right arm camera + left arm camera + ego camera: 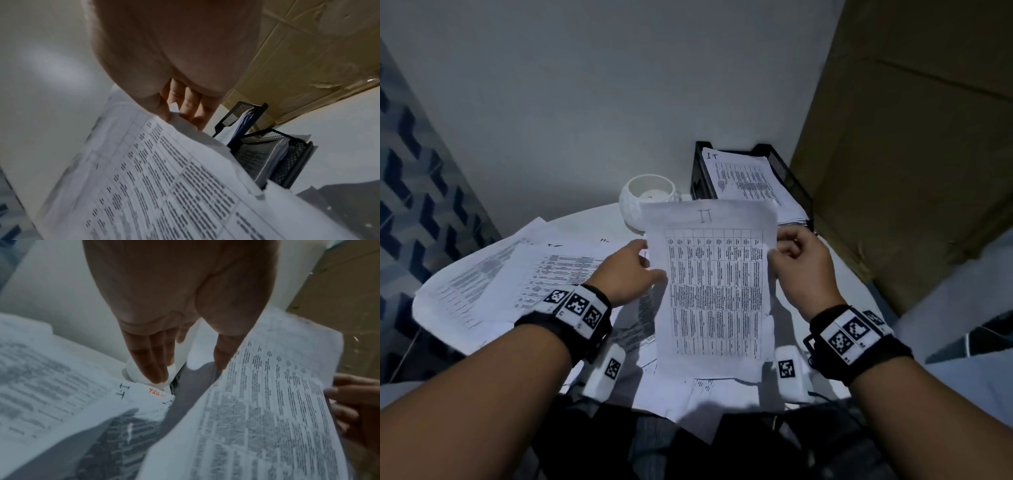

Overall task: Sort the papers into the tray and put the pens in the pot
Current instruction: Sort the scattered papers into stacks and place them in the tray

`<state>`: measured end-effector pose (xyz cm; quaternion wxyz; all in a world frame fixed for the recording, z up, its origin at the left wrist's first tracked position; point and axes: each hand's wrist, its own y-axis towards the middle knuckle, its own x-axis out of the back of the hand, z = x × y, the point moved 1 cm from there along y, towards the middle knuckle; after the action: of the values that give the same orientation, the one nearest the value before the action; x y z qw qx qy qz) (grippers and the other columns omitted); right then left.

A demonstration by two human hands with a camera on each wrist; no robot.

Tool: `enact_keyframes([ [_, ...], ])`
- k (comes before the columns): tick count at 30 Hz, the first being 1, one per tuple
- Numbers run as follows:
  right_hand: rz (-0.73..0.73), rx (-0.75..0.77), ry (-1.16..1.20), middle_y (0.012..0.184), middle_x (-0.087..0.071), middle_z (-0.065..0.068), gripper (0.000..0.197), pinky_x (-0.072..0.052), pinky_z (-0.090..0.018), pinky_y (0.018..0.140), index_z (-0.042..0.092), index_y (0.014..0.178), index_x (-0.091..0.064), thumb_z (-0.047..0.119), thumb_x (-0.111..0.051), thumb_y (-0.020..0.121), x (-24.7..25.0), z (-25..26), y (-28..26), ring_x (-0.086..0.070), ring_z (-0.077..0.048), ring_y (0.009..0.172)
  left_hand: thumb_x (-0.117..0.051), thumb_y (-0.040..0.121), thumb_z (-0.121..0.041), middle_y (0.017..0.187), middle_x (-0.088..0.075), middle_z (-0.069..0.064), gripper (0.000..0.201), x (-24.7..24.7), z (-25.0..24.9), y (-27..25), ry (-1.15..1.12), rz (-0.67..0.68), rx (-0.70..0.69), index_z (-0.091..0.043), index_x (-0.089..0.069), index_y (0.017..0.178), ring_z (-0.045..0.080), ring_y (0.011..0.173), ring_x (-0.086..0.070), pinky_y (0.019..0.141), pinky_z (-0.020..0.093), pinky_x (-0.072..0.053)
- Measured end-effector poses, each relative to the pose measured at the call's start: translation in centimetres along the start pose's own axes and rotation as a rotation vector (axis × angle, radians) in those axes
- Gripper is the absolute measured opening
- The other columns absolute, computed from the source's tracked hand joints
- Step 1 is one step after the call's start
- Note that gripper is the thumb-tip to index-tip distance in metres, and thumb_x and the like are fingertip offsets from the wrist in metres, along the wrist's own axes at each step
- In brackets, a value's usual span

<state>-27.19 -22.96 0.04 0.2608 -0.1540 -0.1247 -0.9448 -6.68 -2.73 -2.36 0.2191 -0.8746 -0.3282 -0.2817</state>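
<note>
A printed sheet (715, 284) with a table and a handwritten "IT" at its top is held up over the white round table (599, 222). My right hand (791, 253) pinches its right edge, thumb on top (164, 110). My left hand (633, 270) has straight fingers (152, 356), and only its thumb touches the sheet's (267, 402) left edge. The black mesh tray (798, 192) stands behind at the right, stacked with papers, the top one marked "IT". A white pot (633, 202) sits left of the tray. No pens are in view.
Several loose printed papers (524, 270) overlap across the table's left side, and more (688, 387) hang over its front edge. A large cardboard box (911, 137) stands close behind and to the right of the tray. A plain wall backs the table.
</note>
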Motion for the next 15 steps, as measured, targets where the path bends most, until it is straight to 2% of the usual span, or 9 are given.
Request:
enact_keyframes([
  [2, 0.056, -0.007, 0.056, 0.084, -0.074, -0.001, 0.029, -0.058, -0.032, 0.073, 0.014, 0.111, -0.072, -0.004, -0.064, 0.09, 0.1, 0.5, 0.1, -0.069, -0.012, 0.075, -0.081, 0.084, -0.026, 0.107, -0.07, -0.004, 0.053, -0.5, -0.2, 0.5, -0.203, -0.019, 0.009, -0.025, -0.052, 0.129, 0.019, 0.096, -0.069, 0.079, 0.037, -0.058],
  [4, 0.105, -0.016, 0.071, 0.096, -0.078, -0.004, 0.034, -0.06, -0.039, 0.079, 0.019, 0.113, -0.076, -0.004, -0.064, 0.09, 0.1, 0.6, 0.1, -0.072, -0.022, 0.086, -0.084, 0.081, -0.018, 0.094, -0.075, 0.003, 0.031, -0.7, -0.6, 0.9, -0.319, -0.031, 0.033, -0.015, -0.065, 0.106, 0.022, 0.085, -0.071, 0.067, 0.032, -0.057],
  [6, 0.137, -0.064, 0.094, 0.098, -0.079, -0.004, 0.03, -0.06, -0.04, 0.077, 0.02, 0.105, -0.079, -0.003, -0.067, 0.09, 0.2, 0.6, 0.1, -0.072, -0.023, 0.084, -0.084, 0.082, -0.015, 0.088, -0.078, 0.013, 0.014, -0.8, -1.0, 1.3, -0.383, -0.033, 0.057, -0.009, -0.072, 0.085, 0.027, 0.079, -0.073, 0.068, 0.035, -0.059],
  [9, 0.104, -0.19, 0.231, 0.089, -0.08, -0.003, 0.013, -0.058, -0.031, 0.071, 0.014, 0.095, -0.078, 0.002, -0.075, 0.089, 0.4, 0.2, 0.3, -0.072, -0.015, 0.075, -0.082, 0.081, -0.008, 0.09, -0.078, 0.01, 0.007, 0.0, -1.3, 1.4, -0.453, -0.089, 0.058, -0.009, -0.076, 0.085, 0.026, 0.082, -0.073, 0.068, 0.031, -0.058],
  [11, 0.042, -0.25, 0.307, 0.086, -0.077, 0.003, 0.011, -0.055, -0.021, 0.063, 0.012, 0.099, -0.074, 0.007, -0.076, 0.09, 0.9, 0.0, 0.7, -0.071, -0.008, 0.074, -0.082, 0.076, -0.011, 0.09, -0.079, 0.007, 0.01, 1.1, -1.1, 1.4, -0.456, -0.153, 0.05, -0.011, -0.078, 0.085, 0.028, 0.085, -0.075, 0.075, 0.039, -0.06],
  [12, 0.012, -0.265, 0.342, 0.087, -0.074, 0.003, 0.011, -0.054, -0.019, 0.06, 0.013, 0.101, -0.072, 0.008, -0.075, 0.091, 1.2, 0.1, 1.0, -0.069, -0.009, 0.075, -0.08, 0.077, -0.009, 0.09, -0.079, 0.007, 0.008, 1.8, -0.8, 1.3, -0.456, -0.18, 0.047, -0.01, -0.078, 0.085, 0.028, 0.083, -0.074, 0.075, 0.04, -0.06],
  [13, -0.008, -0.271, 0.369, 0.088, -0.072, 0.002, 0.01, -0.054, -0.019, 0.06, 0.015, 0.1, -0.07, 0.009, -0.073, 0.093, 1.5, 0.3, 1.3, -0.068, -0.011, 0.077, -0.077, 0.081, -0.005, 0.088, -0.078, 0.008, 0.005, 2.4, -0.6, 1.2, -0.456, -0.198, 0.043, -0.009, -0.077, 0.084, 0.028, 0.079, -0.072, 0.07, 0.039, -0.058],
  [15, 0.002, -0.259, 0.438, 0.092, -0.073, -0.005, 0.012, -0.057, -0.03, 0.069, 0.018, 0.092, -0.067, 0.007, -0.067, 0.095, 2.0, 1.3, 1.6, -0.069, -0.02, 0.082, -0.072, 0.084, 0.001, 0.077, -0.072, 0.008, 0.013, 3.6, -0.1, 1.0, -0.461, -0.209, 0.042, -0.009, -0.073, 0.075, 0.024, 0.069, -0.063, 0.062, 0.029, -0.049],
])
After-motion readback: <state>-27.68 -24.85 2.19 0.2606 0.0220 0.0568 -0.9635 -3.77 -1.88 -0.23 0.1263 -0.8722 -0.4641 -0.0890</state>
